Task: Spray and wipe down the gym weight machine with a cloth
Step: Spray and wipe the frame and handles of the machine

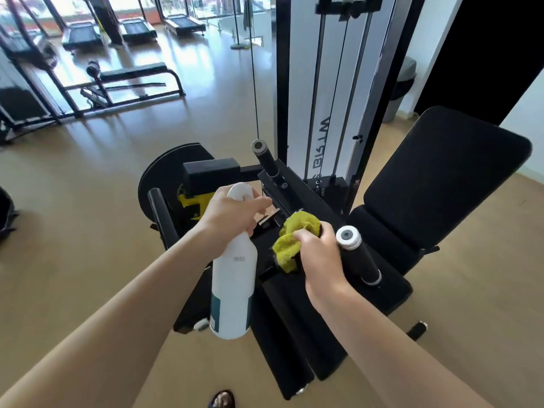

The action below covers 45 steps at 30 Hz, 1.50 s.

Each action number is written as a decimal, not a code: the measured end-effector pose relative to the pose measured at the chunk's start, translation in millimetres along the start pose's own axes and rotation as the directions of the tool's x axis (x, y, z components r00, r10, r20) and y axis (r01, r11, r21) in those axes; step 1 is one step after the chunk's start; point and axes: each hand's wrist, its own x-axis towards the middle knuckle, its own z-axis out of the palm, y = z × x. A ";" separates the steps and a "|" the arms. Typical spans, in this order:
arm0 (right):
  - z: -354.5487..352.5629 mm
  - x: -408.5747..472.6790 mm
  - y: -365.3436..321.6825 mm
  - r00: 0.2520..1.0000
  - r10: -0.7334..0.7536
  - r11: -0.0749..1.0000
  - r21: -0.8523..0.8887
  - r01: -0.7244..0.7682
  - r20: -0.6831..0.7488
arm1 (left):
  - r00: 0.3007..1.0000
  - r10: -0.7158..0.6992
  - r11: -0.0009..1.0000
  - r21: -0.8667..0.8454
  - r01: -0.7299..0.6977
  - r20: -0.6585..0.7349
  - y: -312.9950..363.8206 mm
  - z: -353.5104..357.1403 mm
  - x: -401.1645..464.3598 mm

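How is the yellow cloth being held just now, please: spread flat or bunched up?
Bunched up. The yellow cloth is crumpled into a wad in the right hand, pressed against the black machine frame, with loose folds hanging below.

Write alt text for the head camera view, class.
A person's left hand grips a white spray bottle while the right hand presses a yellow-green cloth against a black gym weight machine.

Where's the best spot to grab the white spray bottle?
Grab the spray bottle round its thin neck, just under the head, coming from the side. The left hand holds it there now. The body below is wide and smooth.
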 end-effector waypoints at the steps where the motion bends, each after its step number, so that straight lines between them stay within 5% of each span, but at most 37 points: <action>1: 8.0 5.6 -0.2 0.999 -0.018 0.999 0.048 0.020 -0.039 | 1.000 -0.001 1.000 0.007 0.000 0.008 -1.2 -5.3 7.4; 15: 80.3 76.3 -8.7 0.908 -0.086 0.932 0.289 0.219 -0.410 | 0.975 -0.043 0.999 0.029 0.037 0.219 -13.2 -49.4 107.4; 31: 115.5 109.6 -16.8 0.908 -0.088 0.907 0.343 0.243 -0.410 | 0.965 0.073 0.997 -0.030 -0.068 0.250 -8.3 -79.5 139.7; 35: 129.4 127.8 -29.1 0.944 -0.138 0.917 0.322 0.236 -0.299 | 0.966 0.092 0.993 -0.089 -0.072 0.240 2.5 -79.0 148.3; 42: 109.1 146.0 -27.8 0.953 -0.300 0.948 -0.096 0.302 0.034 | 0.971 0.109 0.994 -0.047 -0.102 0.211 23.4 -67.2 167.5; 45: 93.6 154.7 -29.3 0.929 -0.348 0.871 -0.322 0.371 0.128 | 0.963 0.138 0.990 -0.010 -0.140 0.232 31.4 -58.1 168.1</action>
